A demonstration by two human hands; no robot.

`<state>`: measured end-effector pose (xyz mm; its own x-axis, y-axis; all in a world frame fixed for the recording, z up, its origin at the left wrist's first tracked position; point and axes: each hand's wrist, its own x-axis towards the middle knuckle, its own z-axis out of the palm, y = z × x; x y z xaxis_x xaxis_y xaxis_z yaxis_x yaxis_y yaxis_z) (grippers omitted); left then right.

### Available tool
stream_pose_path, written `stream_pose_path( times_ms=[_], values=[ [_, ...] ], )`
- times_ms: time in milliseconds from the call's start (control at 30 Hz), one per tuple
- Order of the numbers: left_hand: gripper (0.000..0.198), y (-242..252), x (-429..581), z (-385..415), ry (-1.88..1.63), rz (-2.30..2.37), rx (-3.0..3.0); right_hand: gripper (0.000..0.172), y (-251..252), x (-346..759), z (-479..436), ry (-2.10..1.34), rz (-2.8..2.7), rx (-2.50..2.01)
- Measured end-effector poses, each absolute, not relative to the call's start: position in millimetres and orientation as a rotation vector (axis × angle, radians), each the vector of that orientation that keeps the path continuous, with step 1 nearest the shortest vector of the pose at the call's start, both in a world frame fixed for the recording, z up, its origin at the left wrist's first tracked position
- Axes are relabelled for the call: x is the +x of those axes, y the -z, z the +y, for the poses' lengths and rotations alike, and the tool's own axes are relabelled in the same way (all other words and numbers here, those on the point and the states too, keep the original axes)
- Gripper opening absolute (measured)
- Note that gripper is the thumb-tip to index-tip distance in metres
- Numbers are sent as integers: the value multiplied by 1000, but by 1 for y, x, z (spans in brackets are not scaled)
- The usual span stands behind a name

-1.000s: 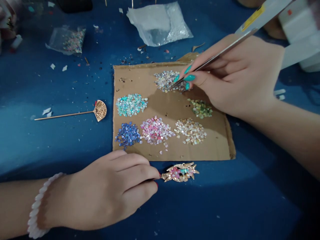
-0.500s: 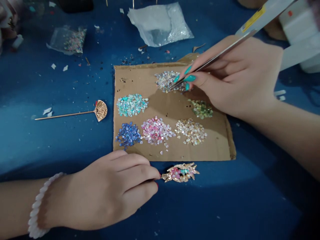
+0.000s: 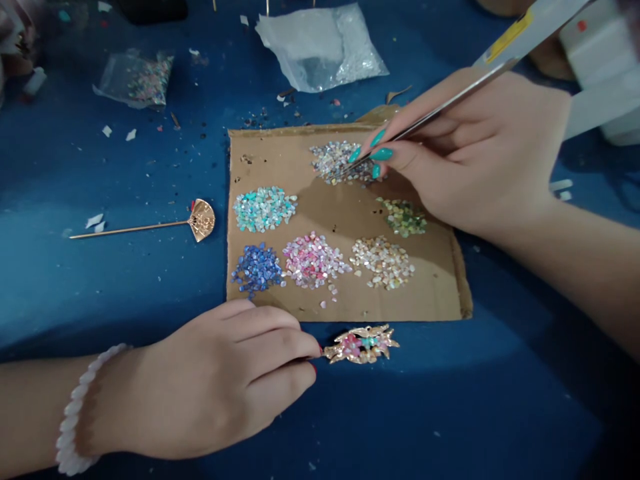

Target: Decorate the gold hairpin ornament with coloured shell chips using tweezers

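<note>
My right hand (image 3: pixel 470 153) pinches metal tweezers (image 3: pixel 440 107); their tips touch a pile of pale iridescent chips (image 3: pixel 335 160) at the far side of a cardboard sheet (image 3: pixel 345 307). My left hand (image 3: pixel 220 380), fingers curled, holds the end of a gold ornament (image 3: pixel 361 345) partly filled with pink and teal chips, lying on the blue table just in front of the cardboard. Other piles on the cardboard: turquoise (image 3: pixel 264 208), blue (image 3: pixel 256 268), pink (image 3: pixel 313 260), cream (image 3: pixel 383 262), green (image 3: pixel 403 217).
A gold fan-headed hairpin (image 3: pixel 199 220) lies left of the cardboard. Two plastic bags of chips lie at the back, one small (image 3: pixel 136 79), one larger (image 3: pixel 320 48). White boxes (image 3: pixel 600 67) stand at the far right. Scraps litter the blue table (image 3: pixel 125 287).
The tweezers' tips have shifted slightly within the iridescent pile. My left hand and the ornament have not moved.
</note>
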<state>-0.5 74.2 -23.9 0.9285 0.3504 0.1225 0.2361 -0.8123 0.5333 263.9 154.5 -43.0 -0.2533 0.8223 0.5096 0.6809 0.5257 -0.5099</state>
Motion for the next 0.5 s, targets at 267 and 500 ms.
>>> stream_pose_path(
  times_ms=[267,500],
  values=[
    [25,25,1,73,-272,431,2558,2,44,264,156,-297,-1991,-1169],
    [26,24,-1,73,-273,426,2561,3,45,262,156,-324,-1963,-1196]
  ],
)
